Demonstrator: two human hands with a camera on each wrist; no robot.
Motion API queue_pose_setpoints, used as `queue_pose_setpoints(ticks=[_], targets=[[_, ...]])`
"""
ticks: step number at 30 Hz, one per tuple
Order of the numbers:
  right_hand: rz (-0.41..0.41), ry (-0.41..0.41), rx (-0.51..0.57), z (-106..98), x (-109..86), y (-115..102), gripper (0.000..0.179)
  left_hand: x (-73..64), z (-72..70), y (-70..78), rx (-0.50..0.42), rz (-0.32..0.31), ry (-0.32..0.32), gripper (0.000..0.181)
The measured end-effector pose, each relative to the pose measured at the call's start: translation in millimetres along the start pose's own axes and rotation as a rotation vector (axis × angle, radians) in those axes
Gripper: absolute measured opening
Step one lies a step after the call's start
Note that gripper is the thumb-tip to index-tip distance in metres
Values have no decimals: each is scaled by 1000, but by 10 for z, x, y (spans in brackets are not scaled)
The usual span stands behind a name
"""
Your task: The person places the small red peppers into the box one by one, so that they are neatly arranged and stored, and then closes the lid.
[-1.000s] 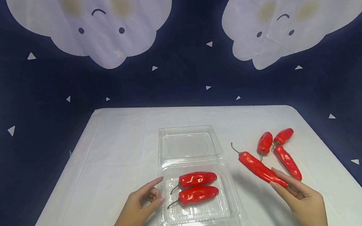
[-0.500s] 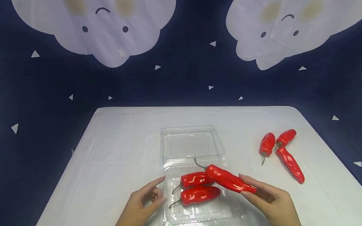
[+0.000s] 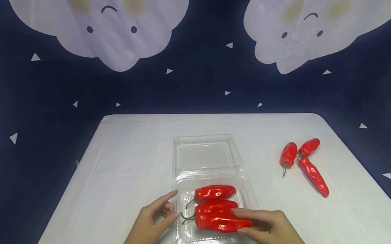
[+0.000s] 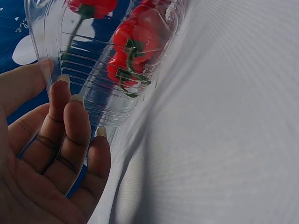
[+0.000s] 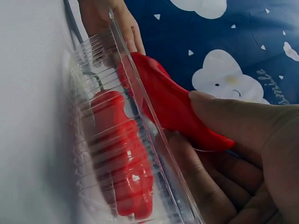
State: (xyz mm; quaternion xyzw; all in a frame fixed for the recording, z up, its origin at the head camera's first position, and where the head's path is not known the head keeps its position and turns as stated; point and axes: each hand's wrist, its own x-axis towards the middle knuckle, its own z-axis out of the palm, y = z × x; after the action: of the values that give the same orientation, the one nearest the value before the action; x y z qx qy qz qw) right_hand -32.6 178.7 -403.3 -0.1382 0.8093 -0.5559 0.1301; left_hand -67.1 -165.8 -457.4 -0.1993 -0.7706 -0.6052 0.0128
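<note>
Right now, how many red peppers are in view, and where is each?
6: a rear pepper and a middle pepper in the clear container, a front pepper held by the right hand, and, farther right, three loose peppers on the table.

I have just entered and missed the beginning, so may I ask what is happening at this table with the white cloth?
A person's right hand holds a long, glossy red pepper with a green stem over a clear, rectangular plastic box. Two similar red peppers already lie in the box, whose clear lid lies open at the far side. The left hand is at the box's left edge. Three more red peppers lie on the white cloth, to the right of the box.
</note>
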Motion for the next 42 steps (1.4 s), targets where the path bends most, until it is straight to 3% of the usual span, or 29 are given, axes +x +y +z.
queue_pose_setpoints(ticks=[5, 13, 17, 24, 28, 34, 42], targets=[[-11, -71, -83, 14, 45, 10, 44, 0, 1, 6, 0, 3, -2, 54], [-15, -76, -293, 7, 121, -19, 43, 7, -5, 22, 5, 12, 3, 54], [-23, -81, -339, 21, 152, -37, 42, 11, -4, 14, 2, 12, -3, 54], [39, -80, -398, 59, 171, -64, 41, 12, -3, 10, -2, 8, -3, 54], [5, -58, -428, 74, 172, -64, 39, 9, 0, 7, 1, 8, -1, 54], [-92, 41, -459, 42, 104, -70, 41, 7, 8, 13, 2, -7, 0, 54], [-188, 336, -491, -159, -27, -69, 45, 0, 5, 16, 12, -11, 5, 53]])
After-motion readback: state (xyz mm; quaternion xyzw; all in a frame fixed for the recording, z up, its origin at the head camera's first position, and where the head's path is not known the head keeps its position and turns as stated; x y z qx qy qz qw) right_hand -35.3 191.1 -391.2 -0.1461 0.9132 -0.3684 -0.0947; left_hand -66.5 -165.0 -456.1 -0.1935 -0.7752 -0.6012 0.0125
